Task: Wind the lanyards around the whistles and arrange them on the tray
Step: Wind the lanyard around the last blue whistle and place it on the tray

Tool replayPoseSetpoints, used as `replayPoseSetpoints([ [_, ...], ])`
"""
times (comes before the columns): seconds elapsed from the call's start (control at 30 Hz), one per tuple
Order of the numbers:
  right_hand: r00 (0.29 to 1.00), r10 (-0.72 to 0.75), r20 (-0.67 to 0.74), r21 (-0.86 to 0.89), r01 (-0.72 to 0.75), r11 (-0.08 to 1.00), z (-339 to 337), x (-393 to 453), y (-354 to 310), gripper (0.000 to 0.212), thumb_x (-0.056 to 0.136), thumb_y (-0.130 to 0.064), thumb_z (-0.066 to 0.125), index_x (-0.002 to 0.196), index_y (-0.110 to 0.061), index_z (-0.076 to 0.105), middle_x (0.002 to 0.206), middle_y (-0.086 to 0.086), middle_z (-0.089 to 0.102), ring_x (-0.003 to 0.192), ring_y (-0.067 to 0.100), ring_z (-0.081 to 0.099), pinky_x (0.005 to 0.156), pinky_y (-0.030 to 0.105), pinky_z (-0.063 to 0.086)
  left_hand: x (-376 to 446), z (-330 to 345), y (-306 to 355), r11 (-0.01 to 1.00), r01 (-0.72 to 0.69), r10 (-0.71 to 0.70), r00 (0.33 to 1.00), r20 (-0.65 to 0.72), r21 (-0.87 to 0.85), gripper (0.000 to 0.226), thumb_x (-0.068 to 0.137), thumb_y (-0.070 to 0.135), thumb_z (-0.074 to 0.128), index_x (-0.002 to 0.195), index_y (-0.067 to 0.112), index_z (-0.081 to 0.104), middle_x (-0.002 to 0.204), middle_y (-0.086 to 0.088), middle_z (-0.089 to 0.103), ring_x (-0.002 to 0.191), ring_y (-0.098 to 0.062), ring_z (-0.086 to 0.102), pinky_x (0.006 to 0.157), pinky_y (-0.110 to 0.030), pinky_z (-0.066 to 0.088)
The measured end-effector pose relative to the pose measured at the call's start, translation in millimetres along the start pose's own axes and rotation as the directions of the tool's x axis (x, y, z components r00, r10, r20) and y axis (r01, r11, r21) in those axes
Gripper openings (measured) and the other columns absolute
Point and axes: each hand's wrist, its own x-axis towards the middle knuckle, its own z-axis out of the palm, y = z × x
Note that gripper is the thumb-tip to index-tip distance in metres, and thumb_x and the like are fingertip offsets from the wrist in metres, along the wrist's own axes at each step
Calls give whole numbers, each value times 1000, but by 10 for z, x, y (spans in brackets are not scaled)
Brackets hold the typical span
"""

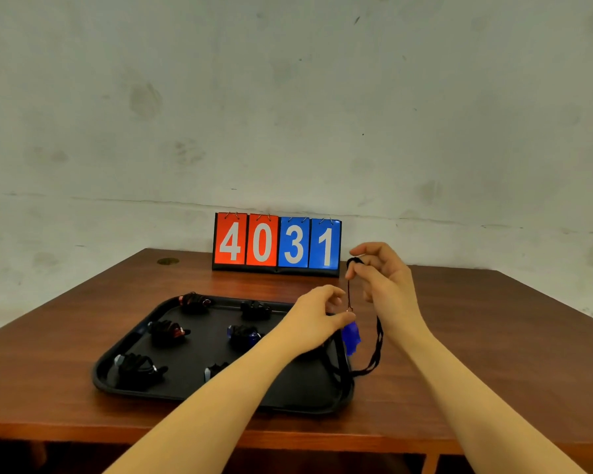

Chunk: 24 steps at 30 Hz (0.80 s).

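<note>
A blue whistle [351, 336] hangs in the air above the right rim of the black tray [192, 395]. My left hand [317, 318] pinches it at its top ring. My right hand [380, 278], higher and to the right, pinches the black lanyard [377, 350], which loops down beside the whistle and trails onto the tray's right edge. Several whistles with lanyards wound around them lie on the tray, among them a red one [194, 302], another red one [168, 331] and a blue one [243, 335].
The tray sits on a brown wooden table [476, 354]. A flip scoreboard [277, 243] reading 4031 stands at the table's back edge against a grey wall. The table's front edge runs below my forearms.
</note>
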Motion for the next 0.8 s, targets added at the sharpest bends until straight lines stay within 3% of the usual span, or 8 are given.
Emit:
replayPoseSetpoints([
  [0.17, 999, -42, -13, 20, 42, 999, 34, 19, -44, 21, 88, 6, 46, 102, -3, 58, 69, 9, 56, 47, 0, 46, 45, 10, 34, -37, -20, -79, 1000, -2, 2, 1000, -10, -28, 15, 91, 27, 55, 101, 19, 63, 94, 8, 64, 85, -2, 57, 70, -12, 41],
  [0.23, 996, -70, -52, -45, 68, 997, 34, 10, -27, 20, 88, 5, 47, 97, -6, 61, 69, 3, 55, 51, -1, 46, 50, 10, 36, -58, -62, -114, 997, 24, -28, 998, -55, -74, 13, 93, 24, 51, 94, 20, 63, 88, 9, 64, 82, -2, 58, 72, -14, 43],
  [0.33, 984, -107, -140, -222, 74, 972, 19, -2, 61, 15, 89, -7, 54, 91, -18, 64, 73, -9, 59, 56, -2, 47, 56, 13, 38, -84, -179, -169, 992, 45, -57, 993, -107, -117, 14, 95, 22, 46, 94, 20, 60, 87, 6, 65, 87, -7, 61, 80, -19, 46],
  [0.4, 981, -124, -146, -351, 66, 934, 26, -12, 127, 9, 88, -22, 59, 91, -27, 66, 82, -14, 64, 68, -2, 56, 66, 19, 43, -99, -273, -222, 991, 36, -56, 986, -155, -128, 16, 97, 24, 43, 95, 22, 58, 81, 3, 63, 80, -9, 63, 75, -22, 50],
  [0.5, 987, -140, -73, -664, 57, 746, 63, -7, 195, 11, 84, -42, 61, 90, -33, 66, 83, -13, 56, 77, 3, 55, 65, 20, 41, -113, -394, -292, 996, 9, -29, 975, -219, -93, 16, 98, 24, 41, 98, 23, 57, 74, 11, 55, 65, -3, 55, 60, -15, 47],
  [0.57, 989, -144, -34, -774, 65, 630, 94, 24, 268, 16, 84, -45, 60, 88, -31, 66, 83, -9, 46, 74, 8, 51, 60, 19, 37, -102, -452, -330, 1000, -20, 15, 975, -223, -22, 18, 98, 24, 41, 104, 24, 58, 80, 19, 53, 70, 2, 51, 62, -10, 39],
  [0.67, 983, -179, -40, -724, 95, 683, 118, 93, 439, 16, 85, -34, 63, 89, -19, 68, 88, -4, 44, 84, 14, 49, 69, 29, 41, -58, -512, -369, 998, -51, 55, 980, -191, 28, 26, 98, 22, 40, 120, 22, 54, 104, 15, 54, 94, 2, 49, 76, -6, 34],
  [0.8, 985, -166, -48, -717, 82, 692, 178, 176, 641, 11, 89, -27, 59, 88, -17, 63, 99, -3, 48, 94, 13, 41, 85, 29, 22, 58, -556, -455, 996, -71, 77, 989, -126, 57, 39, 99, 16, 36, 138, 19, 39, 117, 8, 45, 113, -2, 41, 79, 3, 32],
])
